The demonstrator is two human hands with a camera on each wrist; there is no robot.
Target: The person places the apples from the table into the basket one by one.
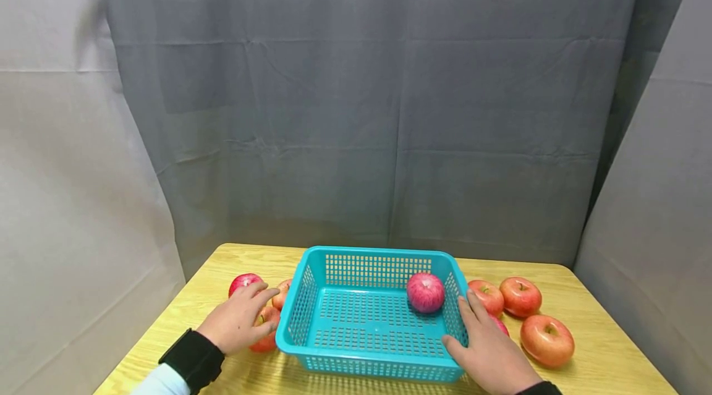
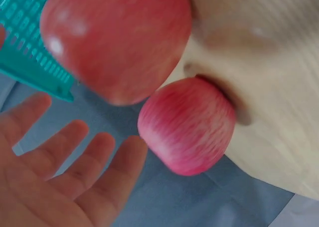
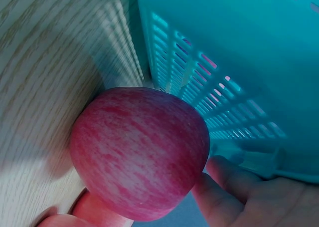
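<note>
- Head view: teal basket sits centrally on the table, presumably for reach from either side
- One pink apple inside, near its right wall, which likely limits rolling
- Right hand: fingers extended over the right rim, perhaps steadying it
- Left hand: fingers spread wide by loose red apples, holding nothing

You had one basket on one desk and eight apples in all: one pink apple inside, one pink apple plus two orange-red apples at left, one pink apple plus three orange-red apples at right. You wore two wristbands.
</note>
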